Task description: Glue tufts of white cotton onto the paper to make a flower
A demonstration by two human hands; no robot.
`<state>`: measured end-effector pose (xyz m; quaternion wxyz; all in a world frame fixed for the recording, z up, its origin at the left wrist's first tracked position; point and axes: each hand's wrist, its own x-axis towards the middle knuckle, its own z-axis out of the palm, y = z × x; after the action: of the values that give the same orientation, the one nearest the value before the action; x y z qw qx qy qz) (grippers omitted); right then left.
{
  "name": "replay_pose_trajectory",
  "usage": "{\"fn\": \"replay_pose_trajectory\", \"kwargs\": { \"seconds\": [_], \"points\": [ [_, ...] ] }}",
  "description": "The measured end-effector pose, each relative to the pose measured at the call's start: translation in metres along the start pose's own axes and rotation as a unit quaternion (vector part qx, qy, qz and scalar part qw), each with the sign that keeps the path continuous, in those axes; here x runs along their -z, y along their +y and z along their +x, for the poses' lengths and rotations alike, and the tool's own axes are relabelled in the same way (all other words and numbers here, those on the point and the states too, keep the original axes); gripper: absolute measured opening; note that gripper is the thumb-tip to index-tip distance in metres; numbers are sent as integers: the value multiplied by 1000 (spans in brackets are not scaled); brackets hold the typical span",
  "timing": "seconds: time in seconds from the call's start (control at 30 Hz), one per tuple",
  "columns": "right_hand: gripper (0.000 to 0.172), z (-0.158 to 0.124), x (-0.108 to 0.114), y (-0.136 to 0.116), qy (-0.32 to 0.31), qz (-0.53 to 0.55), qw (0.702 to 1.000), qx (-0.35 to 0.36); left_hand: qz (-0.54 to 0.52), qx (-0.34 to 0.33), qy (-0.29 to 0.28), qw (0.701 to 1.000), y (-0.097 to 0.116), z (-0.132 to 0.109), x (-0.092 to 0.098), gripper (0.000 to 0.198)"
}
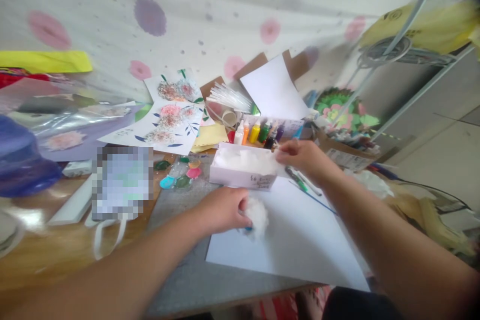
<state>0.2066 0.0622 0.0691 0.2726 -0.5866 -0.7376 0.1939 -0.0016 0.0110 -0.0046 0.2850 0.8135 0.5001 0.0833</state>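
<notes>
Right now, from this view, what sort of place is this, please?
Probably a craft or painting corner, perhaps at home: small bottles of bright colours, a palette with several colours, and a flower picture share the worktable.

Bright, blurred stretched edges, shadowed paper (300,237)

White fluff (258,217), white box (229,176), pink-and-purple flowered backdrop (225,22)

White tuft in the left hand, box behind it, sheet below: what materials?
Tuft: likely cotton or fibre fill, matte, from its fuzzy, wispy edges. Box: probably card, plain white finish, judging by flat walls with handwriting. Sheet: looks like paper, smooth, matte, thin, no glare.
</notes>
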Motion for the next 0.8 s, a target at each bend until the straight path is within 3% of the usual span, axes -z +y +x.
{"fn": "replay_pose_trajectory", "kwargs": {
  "seconds": [0.1,0.27,0.43,0.67,0.8],
  "points": [
    [21,-29,3,20,-36,-2,999,-28,7,-12,3,1000,-2,1,-1,26],
    [14,-64,-10,51,-96,-55,992,-53,5,-3,-16,1000,0,2,0,26],
    [12,-67,-14,59,-96,-97,990,-22,1,6,-36,999,3,5,2,28],
    [15,-67,1,63,-55,-126,990,19,-5,26,-51,998,2,5,2,29],
    [12,-69,11,61,-24,-84,996,-22,-8,29,-53,998,4,5,3,30]
  ]
}}
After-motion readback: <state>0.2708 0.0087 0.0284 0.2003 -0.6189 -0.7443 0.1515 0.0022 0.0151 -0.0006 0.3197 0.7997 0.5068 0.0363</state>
